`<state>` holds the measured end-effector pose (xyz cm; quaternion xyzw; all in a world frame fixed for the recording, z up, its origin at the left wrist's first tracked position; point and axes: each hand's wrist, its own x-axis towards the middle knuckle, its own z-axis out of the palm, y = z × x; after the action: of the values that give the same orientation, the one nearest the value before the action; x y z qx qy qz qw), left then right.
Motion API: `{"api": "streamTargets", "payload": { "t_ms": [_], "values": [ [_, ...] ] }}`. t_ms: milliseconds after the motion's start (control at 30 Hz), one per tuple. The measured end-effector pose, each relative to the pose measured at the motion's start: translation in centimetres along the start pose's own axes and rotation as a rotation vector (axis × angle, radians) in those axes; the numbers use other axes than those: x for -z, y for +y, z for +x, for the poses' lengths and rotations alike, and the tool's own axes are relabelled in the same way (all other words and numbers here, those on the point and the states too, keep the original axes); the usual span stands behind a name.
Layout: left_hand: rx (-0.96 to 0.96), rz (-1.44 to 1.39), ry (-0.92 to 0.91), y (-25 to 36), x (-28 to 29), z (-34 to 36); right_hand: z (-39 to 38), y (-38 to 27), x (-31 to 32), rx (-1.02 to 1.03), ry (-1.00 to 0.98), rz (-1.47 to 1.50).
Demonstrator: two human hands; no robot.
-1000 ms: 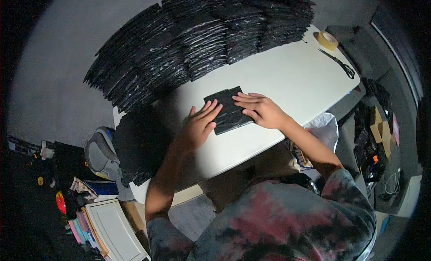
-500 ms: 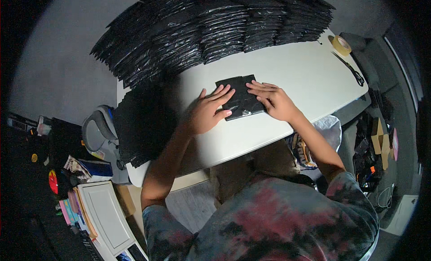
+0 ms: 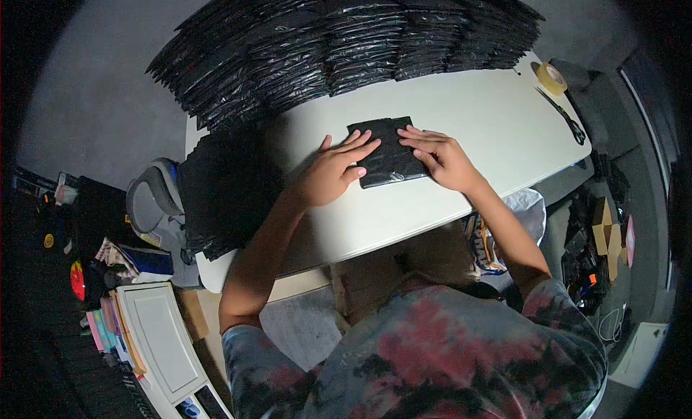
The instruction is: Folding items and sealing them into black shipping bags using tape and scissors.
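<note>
A flat, glossy black plastic packet lies on the white table in front of me. My left hand rests over its left side, fingers spread and stretched out. My right hand presses on its right side with fingers extended, thumb near the lower part. Neither hand grips it. Just left of my left hand is a dark pile of black packets, partly in shadow. Tall, tightly packed stacks of similar black packets line the back of the table.
A yellowish tape roll and black scissors lie at the table's right end. A grey chair and white cabinet stand left. Cardboard pieces, dark plastic and a silver bag are on the right.
The view has turned a little, shifting the table in the picture. Both hands stay spread on the packet, which appears slightly farther from me, with small shifts of the fingers.
</note>
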<state>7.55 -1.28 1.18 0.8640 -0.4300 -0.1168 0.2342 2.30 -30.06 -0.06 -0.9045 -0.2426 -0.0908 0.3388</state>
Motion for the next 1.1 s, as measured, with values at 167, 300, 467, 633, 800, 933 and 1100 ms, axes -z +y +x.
{"api": "streamTargets", "payload": {
  "t_ms": [167,300,467,633,800,933,1100],
  "values": [
    [-0.009,0.036,-0.031,-0.1,0.0,0.2,-0.1,0.9,-0.1,0.022,-0.011,-0.009],
    [-0.011,0.076,-0.008,0.2,-0.1,0.1,-0.2,0.4,0.1,0.017,-0.049,-0.074],
    [-0.004,0.066,0.06,0.7,-0.5,0.0,-0.4,-0.2,0.4,0.001,-0.068,-0.09],
    [-0.002,0.171,0.114,0.7,-1.3,-0.2,0.2,-2.6,0.7,0.035,-0.059,-0.199],
    [0.01,0.22,0.152,0.1,-2.0,-0.5,1.8,-2.6,-1.6,0.18,-0.211,-0.253],
    [-0.004,0.236,0.256,0.9,-2.5,0.3,2.3,-2.4,-0.8,0.182,-0.267,-0.349],
    [-0.187,-0.021,0.752,8.2,-5.9,-0.3,2.8,-4.2,0.3,0.285,-0.378,-0.508]
  ]
}}
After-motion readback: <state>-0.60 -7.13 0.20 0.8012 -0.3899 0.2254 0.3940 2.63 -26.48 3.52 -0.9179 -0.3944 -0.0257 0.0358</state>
